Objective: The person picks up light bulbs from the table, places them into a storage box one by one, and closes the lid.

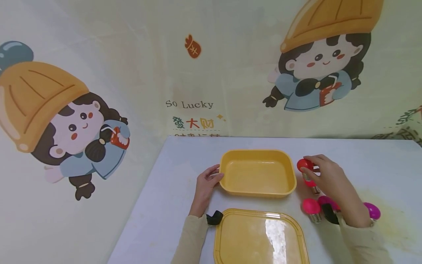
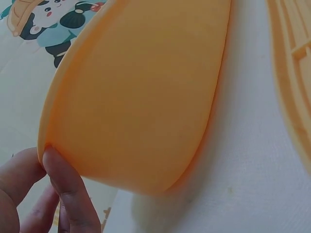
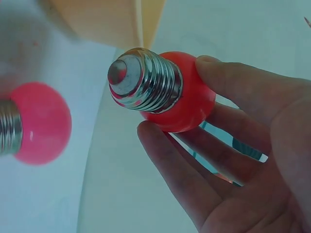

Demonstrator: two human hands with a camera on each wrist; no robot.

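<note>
My left hand (image 1: 206, 183) pinches the left rim of a yellow plastic box (image 1: 257, 178) between thumb and fingers; the left wrist view shows the grip at the rim of the box wall (image 2: 141, 97). Just off the box's right end, my right hand (image 1: 333, 178) holds a red light bulb (image 1: 304, 165) by its round part. Its silver screw base (image 3: 155, 80) points away from the palm in the right wrist view. Below the held bulb, another red bulb (image 1: 310, 183) lies on the table, partly hidden.
A yellow lid (image 1: 250, 238) lies in front of the box. To its right are a pink bulb (image 1: 311, 206), a purple bulb (image 1: 325, 201) partly covered by a black wrist strap, and another purple bulb (image 1: 372, 210) beyond the right forearm. A printed cloth (image 1: 230, 73) hangs behind the white table (image 1: 158, 205).
</note>
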